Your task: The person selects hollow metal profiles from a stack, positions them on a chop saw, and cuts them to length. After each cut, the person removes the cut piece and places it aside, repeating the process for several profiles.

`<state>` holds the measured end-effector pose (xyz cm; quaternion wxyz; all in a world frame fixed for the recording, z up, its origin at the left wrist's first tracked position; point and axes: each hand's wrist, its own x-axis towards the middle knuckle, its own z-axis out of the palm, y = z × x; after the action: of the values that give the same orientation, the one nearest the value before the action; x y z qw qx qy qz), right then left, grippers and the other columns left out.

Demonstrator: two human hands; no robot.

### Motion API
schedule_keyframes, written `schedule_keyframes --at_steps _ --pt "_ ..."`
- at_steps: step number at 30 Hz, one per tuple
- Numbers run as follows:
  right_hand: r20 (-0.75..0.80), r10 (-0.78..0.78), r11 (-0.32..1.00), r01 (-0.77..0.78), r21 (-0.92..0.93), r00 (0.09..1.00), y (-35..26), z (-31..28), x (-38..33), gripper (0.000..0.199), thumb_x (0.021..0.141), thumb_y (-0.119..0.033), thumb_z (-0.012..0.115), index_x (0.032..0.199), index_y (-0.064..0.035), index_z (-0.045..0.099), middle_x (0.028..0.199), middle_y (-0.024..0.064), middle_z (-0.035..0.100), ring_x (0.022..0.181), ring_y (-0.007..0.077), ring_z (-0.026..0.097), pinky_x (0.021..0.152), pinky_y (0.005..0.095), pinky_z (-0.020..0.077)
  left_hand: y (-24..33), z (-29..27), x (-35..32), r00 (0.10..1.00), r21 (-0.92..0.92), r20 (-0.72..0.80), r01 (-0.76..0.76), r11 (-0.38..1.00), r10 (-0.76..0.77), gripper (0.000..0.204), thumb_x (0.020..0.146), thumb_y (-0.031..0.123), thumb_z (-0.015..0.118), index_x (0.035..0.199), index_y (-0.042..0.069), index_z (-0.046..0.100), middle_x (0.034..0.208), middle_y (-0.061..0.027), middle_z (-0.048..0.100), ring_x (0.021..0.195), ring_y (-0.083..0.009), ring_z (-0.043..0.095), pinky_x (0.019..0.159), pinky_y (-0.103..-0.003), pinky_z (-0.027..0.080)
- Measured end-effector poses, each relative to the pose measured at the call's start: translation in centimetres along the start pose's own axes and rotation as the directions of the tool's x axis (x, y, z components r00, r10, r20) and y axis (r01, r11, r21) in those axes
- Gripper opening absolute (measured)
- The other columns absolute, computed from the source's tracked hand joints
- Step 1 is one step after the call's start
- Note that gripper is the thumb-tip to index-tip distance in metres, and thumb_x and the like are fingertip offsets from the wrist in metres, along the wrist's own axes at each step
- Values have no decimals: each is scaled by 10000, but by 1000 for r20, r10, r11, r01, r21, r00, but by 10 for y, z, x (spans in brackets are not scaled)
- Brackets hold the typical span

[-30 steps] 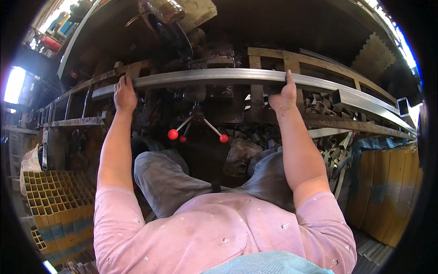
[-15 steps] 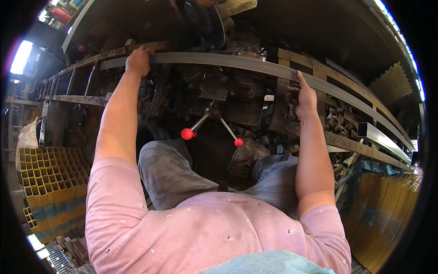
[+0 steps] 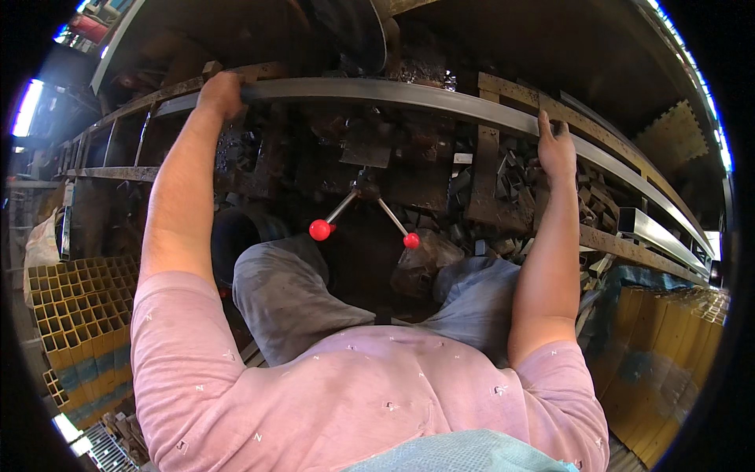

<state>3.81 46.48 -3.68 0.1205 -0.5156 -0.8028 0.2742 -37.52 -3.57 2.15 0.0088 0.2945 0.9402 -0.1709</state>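
Note:
A long grey metal bar (image 3: 370, 90) lies across the far side of the work area, bending with the lens. My left hand (image 3: 222, 94) is closed over its left part. Toward the right, my right hand (image 3: 557, 148) touches the bar's near edge with thumb and fingers apart, not wrapped round it. Between my arms, below the bar, stands a clamp handle (image 3: 366, 187) with two metal rods ending in red ball knobs (image 3: 319, 230). A flat metal plate (image 3: 367, 153) sits just beyond the handle. Part of a dark round disc (image 3: 354, 35) shows above the bar.
Metal frames support the bar at left (image 3: 118, 171) and right (image 3: 609, 240). Small tube offcuts (image 3: 602, 200) are heaped beneath the right frame. A silver square tube (image 3: 657, 234) lies nearby. Stacked yellowish tubes stand at left (image 3: 79, 303) and right (image 3: 653, 362).
My left hand has shifted left and slightly farther away. My right hand has moved right along the bar, its fingers more apart now.

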Motion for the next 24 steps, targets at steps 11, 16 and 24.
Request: schedule_keyframes --at_steps 11,16,24 --pt "383 -89 956 -29 292 919 -63 28 -51 809 1068 -683 508 1577 -55 479 841 173 743 653 243 728 607 355 542 -7 32 5 994 119 0 104 987 -105 344 961 79 642 1289 110 740 1397 -150 698 1302 -354 669 1075 -475 563" --pt "329 -46 975 -30 221 943 -31 19 -27 905 1051 -712 491 1601 7 463 1490 335 588 1448 436 534 1187 480 416 82 4 -15 993 60 24 -120 991 118 370 926 110 670 1290 73 723 1334 -188 719 1274 -357 684 987 -492 604" --pt "144 -89 996 84 39 986 72 14 47 1088 960 -856 485 1694 -67 334 1633 288 473 1488 451 491 1188 521 415 94 -20 -6 987 -101 153 -41 994 56 475 878 135 723 1352 153 703 1337 -146 728 1278 -343 679 1022 -458 585"
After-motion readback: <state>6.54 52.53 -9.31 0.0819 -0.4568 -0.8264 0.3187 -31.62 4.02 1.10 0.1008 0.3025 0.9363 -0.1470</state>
